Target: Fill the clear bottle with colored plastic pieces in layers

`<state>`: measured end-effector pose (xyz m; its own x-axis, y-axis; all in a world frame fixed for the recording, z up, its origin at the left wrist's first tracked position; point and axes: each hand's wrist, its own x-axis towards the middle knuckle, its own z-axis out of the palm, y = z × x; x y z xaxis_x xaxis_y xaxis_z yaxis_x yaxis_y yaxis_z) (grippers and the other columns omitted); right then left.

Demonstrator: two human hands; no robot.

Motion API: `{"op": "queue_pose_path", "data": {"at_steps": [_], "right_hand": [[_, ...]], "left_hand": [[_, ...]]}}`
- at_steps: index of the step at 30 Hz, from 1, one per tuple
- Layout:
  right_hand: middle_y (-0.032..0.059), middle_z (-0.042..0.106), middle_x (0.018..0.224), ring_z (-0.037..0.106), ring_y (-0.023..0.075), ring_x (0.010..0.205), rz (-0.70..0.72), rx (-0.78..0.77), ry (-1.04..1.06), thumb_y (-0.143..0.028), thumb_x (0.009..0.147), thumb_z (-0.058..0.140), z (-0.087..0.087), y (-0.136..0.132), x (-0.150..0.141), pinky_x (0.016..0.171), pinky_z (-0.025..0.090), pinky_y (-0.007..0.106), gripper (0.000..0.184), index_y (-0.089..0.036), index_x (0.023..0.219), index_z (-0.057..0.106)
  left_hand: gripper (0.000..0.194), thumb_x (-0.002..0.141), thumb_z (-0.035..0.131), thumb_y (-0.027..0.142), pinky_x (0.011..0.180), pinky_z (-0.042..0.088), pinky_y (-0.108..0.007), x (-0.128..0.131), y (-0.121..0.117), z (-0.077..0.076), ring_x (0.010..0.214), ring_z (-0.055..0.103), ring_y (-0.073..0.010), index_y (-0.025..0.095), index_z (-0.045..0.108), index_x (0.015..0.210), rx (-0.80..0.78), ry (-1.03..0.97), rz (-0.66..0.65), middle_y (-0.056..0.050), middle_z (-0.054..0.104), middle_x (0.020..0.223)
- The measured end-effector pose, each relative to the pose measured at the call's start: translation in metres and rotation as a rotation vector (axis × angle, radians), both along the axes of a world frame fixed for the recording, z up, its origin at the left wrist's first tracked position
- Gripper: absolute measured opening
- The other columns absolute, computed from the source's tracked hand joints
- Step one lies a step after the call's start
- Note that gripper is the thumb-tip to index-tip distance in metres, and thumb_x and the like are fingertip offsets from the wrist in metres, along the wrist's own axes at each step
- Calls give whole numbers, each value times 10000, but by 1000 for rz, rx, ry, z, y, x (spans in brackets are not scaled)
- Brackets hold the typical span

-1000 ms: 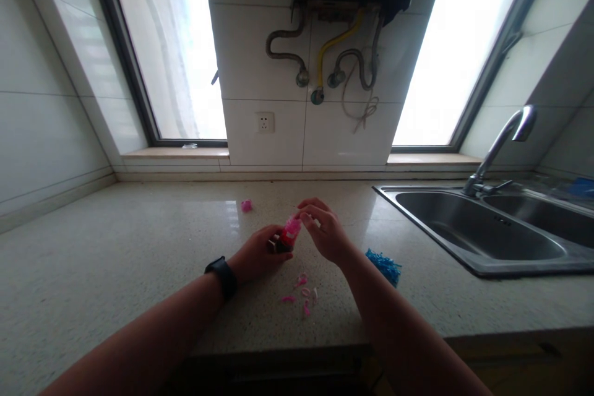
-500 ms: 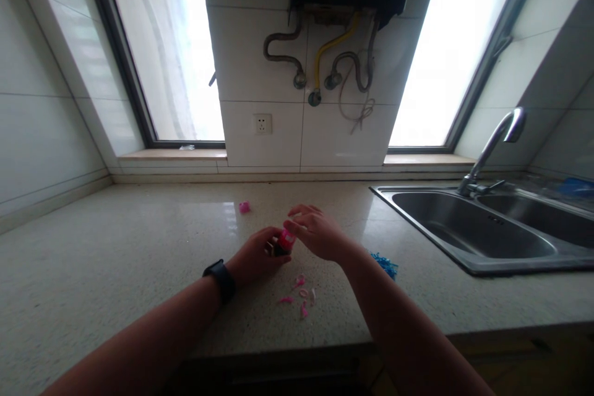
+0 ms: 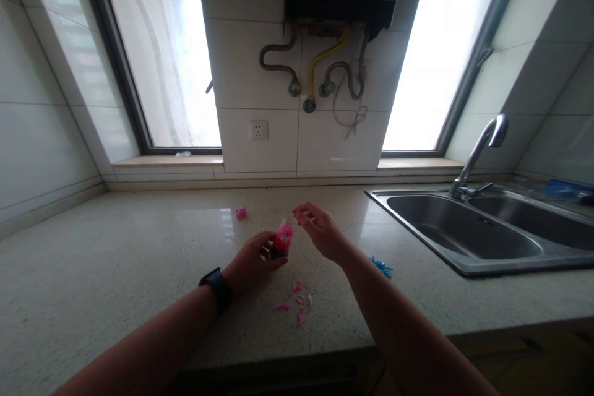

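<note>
My left hand [image 3: 254, 263], with a dark watch on its wrist, is wrapped round a small bottle-like container [image 3: 284, 236]. The container is pink on top with a dark lower part, and it tilts slightly to the right. Just right of its top, my right hand [image 3: 320, 232] hovers with fingers bent and tips drawn together; anything pinched there is too small to make out. Several small pink and whitish pieces [image 3: 301, 301] lie on the counter nearer to me. Farther back sits a little pink cap-like piece [image 3: 241, 213].
A bundle of thin blue strips [image 3: 381, 266] lies beyond my right forearm. The steel double sink [image 3: 459, 266] with its faucet [image 3: 480, 148] is set into the pale speckled counter [image 3: 139, 272] at right. Pipes [image 3: 313, 68] and a socket [image 3: 258, 130] are on the back wall.
My right hand has drawn back from the container's top, slightly to the right, uncovering its pink upper part. My left hand still holds the container. The camera view has tilted up a little.
</note>
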<state>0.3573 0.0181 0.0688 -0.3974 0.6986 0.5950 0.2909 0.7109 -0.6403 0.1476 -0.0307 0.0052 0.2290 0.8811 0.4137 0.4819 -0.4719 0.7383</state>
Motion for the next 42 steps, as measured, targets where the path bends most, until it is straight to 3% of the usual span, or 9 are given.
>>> {"op": "queue_pose_path", "data": {"at_steps": [6, 12, 15, 18, 22, 26, 31, 36, 42], "right_hand": [[88, 637, 1133, 620, 169, 901, 242, -265, -48, -394, 832, 681, -31, 3, 12, 705, 507, 289, 400, -197, 1160, 563], [69, 696, 990, 662, 190, 853, 310, -363, 47, -345, 747, 764, -49, -2, 2, 765, 532, 345, 432, -173, 1099, 582], [80, 702, 981, 675, 201, 862, 310, -379, 110, -362, 754, 755, -47, 3, 7, 783, 544, 364, 381, -168, 1044, 602], [91, 702, 990, 677, 199, 863, 263, -367, 183, -403, 767, 739, -45, 12, 18, 782, 552, 367, 363, -166, 1010, 611], [93, 699, 964, 672, 192, 843, 210, -371, 224, -434, 775, 725, -48, 23, 29, 763, 553, 363, 366, -153, 976, 607], [92, 695, 945, 663, 186, 819, 172, -366, 152, -430, 783, 721, -55, 29, 31, 736, 544, 349, 365, -141, 979, 612], [86, 687, 949, 653, 179, 810, 185, -360, 72, -396, 788, 720, -58, 29, 32, 723, 534, 331, 365, -133, 1013, 605], [80, 681, 922, 646, 181, 792, 165, -356, 39, -389, 774, 725, -57, 27, 33, 709, 529, 325, 351, -133, 981, 602], [83, 676, 913, 637, 183, 783, 148, -354, 15, -401, 765, 727, -54, 26, 32, 687, 515, 311, 353, -141, 961, 591]], "left_hand": [[426, 814, 715, 359, 719, 508, -298, 9, -5, 8, 814, 638, -169, 183, 598, 1184, 2, -43, -56, -59, 701, 974], [621, 776, 769, 326, 834, 522, -365, 20, -11, 11, 983, 659, -216, 209, 427, 1281, -43, -146, -143, -113, 674, 1152], [600, 824, 708, 415, 812, 528, -373, 18, -9, 13, 988, 656, -224, 200, 394, 1287, -122, -171, -66, -145, 638, 1202], [512, 867, 611, 513, 770, 513, -350, 13, -11, 20, 934, 641, -214, 180, 496, 1239, -196, 11, -22, -133, 645, 1150], [562, 756, 687, 600, 706, 471, -301, 9, -24, 38, 827, 620, -205, 208, 641, 1157, -269, 397, -211, -81, 669, 1026], [641, 608, 811, 555, 655, 440, -280, 10, -36, 53, 764, 606, -204, 226, 669, 1139, -240, 575, -320, -56, 676, 955], [204, 788, 679, 410, 585, 384, -271, 12, -39, 57, 645, 577, -167, 226, 714, 870, -220, 637, -399, -23, 683, 776], [180, 798, 644, 358, 557, 358, -269, 18, -40, 55, 570, 554, -141, 208, 700, 715, -184, 680, -362, -13, 668, 666], [296, 863, 564, 441, 600, 400, -258, 30, -40, 48, 675, 594, -159, 183, 706, 889, -224, 615, -168, -47, 694, 807]]}}
